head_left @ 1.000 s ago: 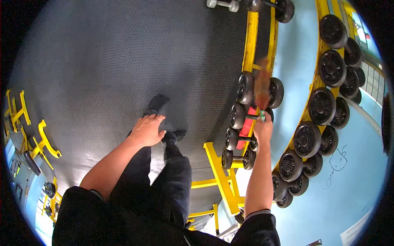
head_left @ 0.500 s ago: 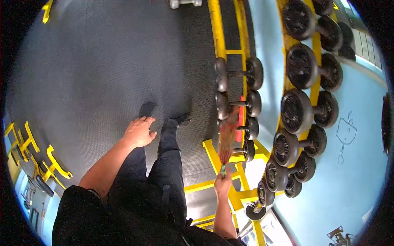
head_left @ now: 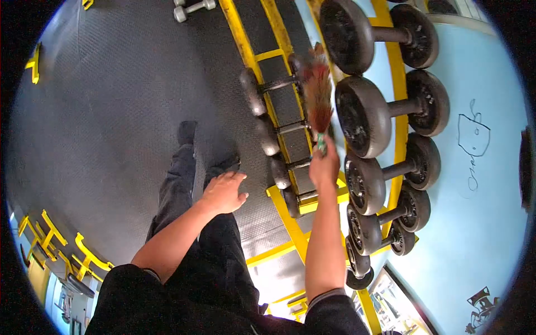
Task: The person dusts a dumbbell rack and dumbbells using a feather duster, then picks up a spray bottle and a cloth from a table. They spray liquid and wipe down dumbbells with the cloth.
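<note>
Right hand (head_left: 325,166) gripping reddish-brown feather duster (head_left: 319,103) by green handle (head_left: 321,144), at yellow metal dumbbell rack (head_left: 269,54); contact with black round-headed dumbbells (head_left: 375,118) hard to tell. Left hand (head_left: 224,192) empty, relaxed, left of rack.

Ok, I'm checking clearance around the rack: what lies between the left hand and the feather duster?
In the head view, dark floor and then dumbbells on the lower yellow rack lie between the left hand and the feather duster.

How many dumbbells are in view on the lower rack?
4, in a row along the lower rack: farthest dumbbell, second dumbbell, third dumbbell, nearest dumbbell. The right hand hides parts; none seems wholly hidden.
</note>
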### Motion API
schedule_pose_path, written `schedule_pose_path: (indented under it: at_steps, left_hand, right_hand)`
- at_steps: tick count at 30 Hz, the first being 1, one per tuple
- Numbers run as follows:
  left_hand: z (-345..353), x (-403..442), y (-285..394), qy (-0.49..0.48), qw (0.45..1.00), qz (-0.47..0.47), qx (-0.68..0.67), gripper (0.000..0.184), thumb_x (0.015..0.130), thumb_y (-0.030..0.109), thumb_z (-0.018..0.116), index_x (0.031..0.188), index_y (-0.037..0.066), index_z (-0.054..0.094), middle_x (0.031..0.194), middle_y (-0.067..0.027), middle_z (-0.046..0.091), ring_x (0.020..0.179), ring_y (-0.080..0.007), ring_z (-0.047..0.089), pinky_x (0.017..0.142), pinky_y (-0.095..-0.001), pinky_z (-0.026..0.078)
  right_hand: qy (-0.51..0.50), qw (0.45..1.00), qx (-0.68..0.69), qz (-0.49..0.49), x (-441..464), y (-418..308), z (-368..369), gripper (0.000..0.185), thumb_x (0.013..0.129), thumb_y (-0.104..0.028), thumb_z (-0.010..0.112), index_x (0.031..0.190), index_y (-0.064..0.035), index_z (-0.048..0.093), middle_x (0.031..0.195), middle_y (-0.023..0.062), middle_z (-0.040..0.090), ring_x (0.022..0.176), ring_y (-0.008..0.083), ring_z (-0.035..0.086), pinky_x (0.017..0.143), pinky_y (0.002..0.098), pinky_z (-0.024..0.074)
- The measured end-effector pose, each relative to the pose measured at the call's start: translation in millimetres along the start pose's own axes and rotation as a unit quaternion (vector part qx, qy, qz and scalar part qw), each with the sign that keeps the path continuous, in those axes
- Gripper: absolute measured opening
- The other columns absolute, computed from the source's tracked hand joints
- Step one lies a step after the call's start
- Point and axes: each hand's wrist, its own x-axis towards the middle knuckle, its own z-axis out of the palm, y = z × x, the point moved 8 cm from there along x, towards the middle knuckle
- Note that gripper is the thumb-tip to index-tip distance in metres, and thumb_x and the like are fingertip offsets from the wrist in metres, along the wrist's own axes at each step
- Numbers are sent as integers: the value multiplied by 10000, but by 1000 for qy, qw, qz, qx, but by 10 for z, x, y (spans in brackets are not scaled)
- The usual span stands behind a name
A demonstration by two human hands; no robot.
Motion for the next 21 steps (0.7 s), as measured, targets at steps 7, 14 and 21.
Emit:
schedule_pose_path:
  at_steps: [7, 14, 21]
  left_hand:
    - [-394, -29, -505, 13, 998, -53, 12, 548, 812, 300, 641, 1276, 55, 483, 1194, -192, 558, 1107, -369, 547, 956, -429, 434]
    - [-724, 79, -497, 22, 997, -70, -6, 556, 826, 293, 631, 1308, 71, 464, 1257, -196, 527, 1168, -365, 510, 997, -429, 402]
    - [-729, 127, -341, 17, 999, -45, -9, 538, 830, 297, 637, 1286, 60, 477, 1252, -211, 525, 1188, -366, 492, 1016, -431, 387]
  right_hand:
    - [-68, 976, -200, 49, 495, 52, 181, 427, 844, -92, 550, 1265, -48, 495, 1108, 261, 606, 1011, 442, 587, 838, 499, 468]
    - [-63, 958, -218, 173, -236, 1026, -91, 490, 815, -69, 538, 1301, -105, 481, 1074, 245, 623, 990, 425, 592, 850, 467, 471]
    - [-87, 958, -225, 154, -703, 1301, -299, 462, 852, -124, 492, 1313, -107, 477, 1113, 243, 610, 1000, 425, 590, 852, 472, 466]
